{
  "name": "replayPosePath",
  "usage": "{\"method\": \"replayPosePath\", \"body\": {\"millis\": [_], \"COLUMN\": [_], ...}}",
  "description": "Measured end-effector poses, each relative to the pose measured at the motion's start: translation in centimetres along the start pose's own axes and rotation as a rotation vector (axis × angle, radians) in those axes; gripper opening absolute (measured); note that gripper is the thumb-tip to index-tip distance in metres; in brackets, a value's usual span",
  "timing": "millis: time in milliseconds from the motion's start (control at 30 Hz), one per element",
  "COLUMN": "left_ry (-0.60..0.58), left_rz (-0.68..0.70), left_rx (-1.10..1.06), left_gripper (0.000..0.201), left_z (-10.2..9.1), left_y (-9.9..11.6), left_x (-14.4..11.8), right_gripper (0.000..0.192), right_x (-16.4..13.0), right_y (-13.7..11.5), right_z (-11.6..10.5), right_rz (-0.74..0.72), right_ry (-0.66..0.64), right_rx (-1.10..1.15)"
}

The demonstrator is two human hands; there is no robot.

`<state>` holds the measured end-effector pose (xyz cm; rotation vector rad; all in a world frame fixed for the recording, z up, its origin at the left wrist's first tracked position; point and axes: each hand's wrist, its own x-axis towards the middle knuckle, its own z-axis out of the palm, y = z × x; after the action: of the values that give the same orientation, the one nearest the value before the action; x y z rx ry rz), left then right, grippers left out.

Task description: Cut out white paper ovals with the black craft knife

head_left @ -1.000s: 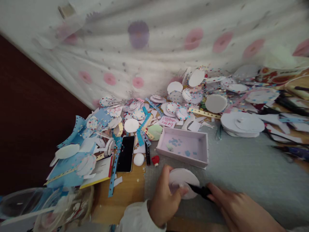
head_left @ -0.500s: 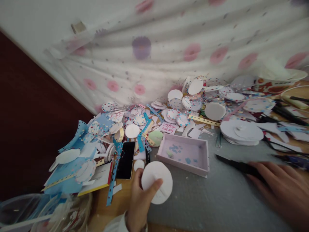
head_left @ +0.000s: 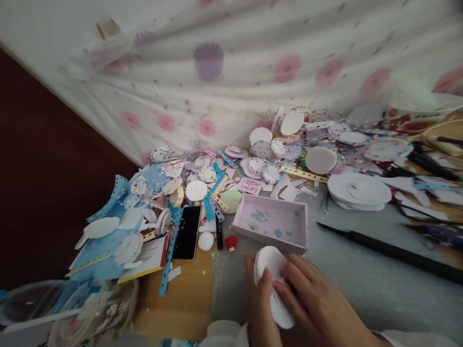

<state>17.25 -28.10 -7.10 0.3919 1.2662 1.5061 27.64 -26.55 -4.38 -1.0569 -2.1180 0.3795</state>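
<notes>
A white paper disc [head_left: 274, 262] is tilted up over the front of the grey mat [head_left: 231, 294]. My left hand [head_left: 263, 308] grips it from the left, thumb across its face and fingers behind. From the right, my right hand [head_left: 318, 294] has its fingers closed at the middle of the disc; any small piece between those fingertips is hidden. A long black tool with a pointed tip [head_left: 390, 248] lies on the mat, apart from both hands. Just behind the disc stands a shallow white box [head_left: 269, 241] with small blue bits inside.
Left of the box lie a black marker [head_left: 219, 233], a red cap-like piece [head_left: 230, 243], a small round white piece [head_left: 206, 241] and a phone [head_left: 187, 233]. Stacked white discs [head_left: 358, 193] stand at right. Paper scraps line the back; clear plastic tubs [head_left: 77, 308] sit front left.
My right hand has left the black tool lying on the mat and moved left onto the disc. My left hand has carried the disc to the right and tilted it up. The red piece is uncovered.
</notes>
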Motion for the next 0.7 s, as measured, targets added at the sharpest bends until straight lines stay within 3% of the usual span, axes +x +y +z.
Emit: {"method": "replayPosePath", "body": {"millis": [100,233,400,700], "left_ry": [-0.025,-0.104,-0.193,-0.266], "left_rz": [0.09,0.059,0.127,0.015], "left_rx": [-0.094,-0.132,-0.054,-0.158], "left_gripper": [0.066,0.048,0.034,0.034], "left_z": [1.3,2.3,1.8,1.9], "left_y": [0.4,1.6,2.1,2.6], "left_x": [-0.1,-2.0,-2.9,-2.3], "right_gripper": [0.029,0.03,0.033,0.029], "right_x": [-0.2,-0.2,-0.6,-1.1], "right_y": [0.1,-0.1,0.1,0.1], "right_z": [0.5,0.9,1.1,1.1], "right_rz": [0.069,0.096,0.03,0.045], "right_ry": [0.062,0.118,0.165,0.217], "right_rx": [0.038,0.055,0.105,0.146]}}
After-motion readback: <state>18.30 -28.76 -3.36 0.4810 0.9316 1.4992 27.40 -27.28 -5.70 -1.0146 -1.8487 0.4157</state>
